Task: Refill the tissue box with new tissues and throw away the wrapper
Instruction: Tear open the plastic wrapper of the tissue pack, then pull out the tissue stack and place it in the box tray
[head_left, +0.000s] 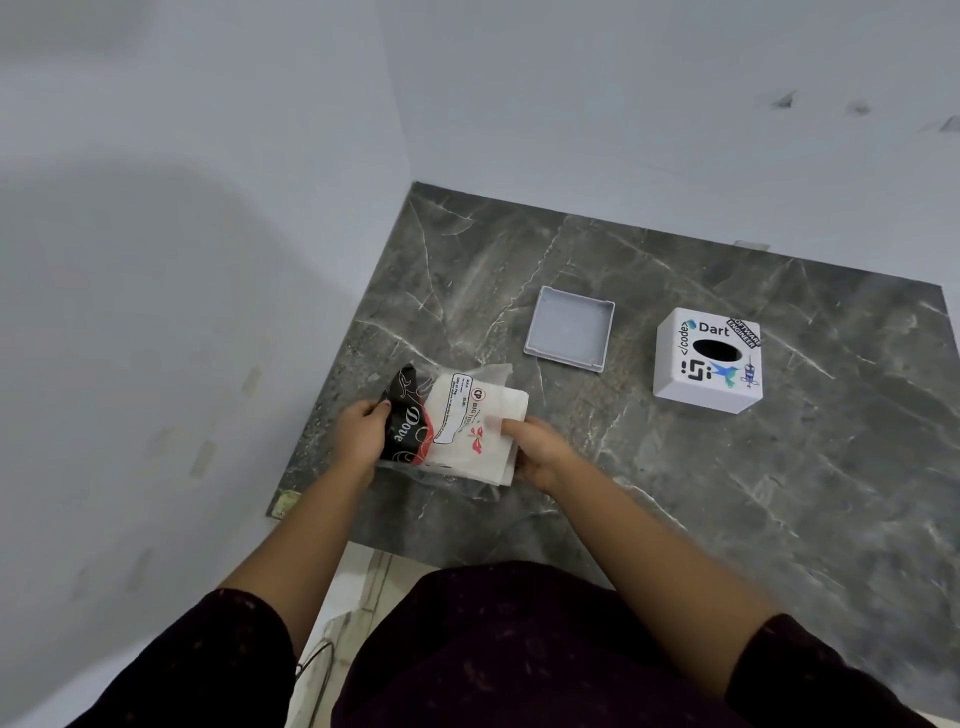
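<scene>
A pack of white tissues (485, 452) lies in a clear plastic wrapper (410, 415) with a black and red "Dove" print, near the counter's left front corner. My left hand (361, 434) grips the black printed end of the wrapper. My right hand (535, 452) holds the stack of tissues where it sticks out of the wrapper's right side. The white cube tissue box (706, 364), with stickers and a dark oval slot on top, stands to the right. Its grey square base (569, 335) lies separate, open side up, left of the box.
The dark grey marble counter (727, 493) fills the right and middle. White walls (182, 260) meet it at the left and back. The counter's front edge runs just ahead of my body, with pale floor (358, 582) below at the left.
</scene>
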